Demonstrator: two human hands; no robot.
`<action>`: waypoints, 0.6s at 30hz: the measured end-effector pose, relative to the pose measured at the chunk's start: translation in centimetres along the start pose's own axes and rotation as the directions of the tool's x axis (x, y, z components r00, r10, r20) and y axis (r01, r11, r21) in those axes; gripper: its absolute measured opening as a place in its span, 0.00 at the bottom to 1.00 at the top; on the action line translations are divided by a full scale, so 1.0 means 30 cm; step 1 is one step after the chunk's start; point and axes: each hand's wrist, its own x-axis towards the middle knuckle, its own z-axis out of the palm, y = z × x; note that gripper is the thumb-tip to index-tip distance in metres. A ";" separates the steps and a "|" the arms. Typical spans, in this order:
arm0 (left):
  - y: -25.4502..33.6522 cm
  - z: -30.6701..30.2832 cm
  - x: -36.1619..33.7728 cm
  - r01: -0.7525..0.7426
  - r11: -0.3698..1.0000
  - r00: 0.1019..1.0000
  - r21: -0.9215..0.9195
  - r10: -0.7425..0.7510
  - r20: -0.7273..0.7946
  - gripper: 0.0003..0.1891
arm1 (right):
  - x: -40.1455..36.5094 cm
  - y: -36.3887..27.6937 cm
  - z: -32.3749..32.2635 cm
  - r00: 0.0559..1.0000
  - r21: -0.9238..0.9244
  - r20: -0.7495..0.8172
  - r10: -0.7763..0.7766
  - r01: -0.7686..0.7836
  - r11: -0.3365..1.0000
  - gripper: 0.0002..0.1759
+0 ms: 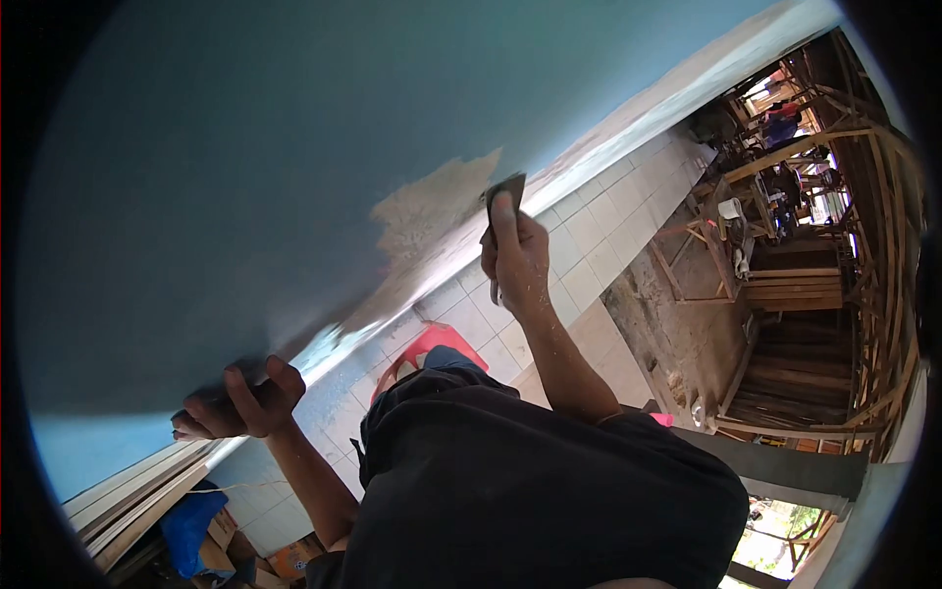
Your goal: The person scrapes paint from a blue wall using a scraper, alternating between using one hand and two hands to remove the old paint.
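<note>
A blue-painted wall (245, 196) fills the upper left, with a bare, pale patch (432, 211) where the paint is off. My right hand (517, 245) is wrapped round a scraper (508, 185), thumb along it, its blade near the right end of the patch. Pale flecks dot the right forearm. At the lower left, my left hand (245, 400) rests against the wall with its fingers apart, and a dark shadow lies around the fingertips. I make out nothing held in it.
A red plastic chair (432, 344) stands close to my body on the tiled floor (608, 231). Long boards (147, 496), a blue bag (191, 530) and cardboard boxes (291, 562) lie at lower left. Wooden frames (697, 260) and stacked planks (795, 290) stand on the right.
</note>
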 end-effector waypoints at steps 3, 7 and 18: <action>0.001 0.011 0.006 0.006 1.000 1.000 0.001 -0.006 -0.018 0.24 | 0.007 -0.019 0.008 1.000 0.012 0.014 0.019 -0.019 1.000 0.27; 0.005 0.011 0.014 -0.033 0.999 0.998 -0.028 0.031 -0.045 0.25 | -0.006 -0.067 0.004 0.999 -0.044 -0.009 -0.034 0.034 0.998 0.27; 0.004 0.004 0.009 -0.005 1.000 1.000 0.010 0.005 -0.009 0.23 | -0.006 0.000 0.015 0.999 -0.062 -0.038 -0.037 0.035 0.997 0.27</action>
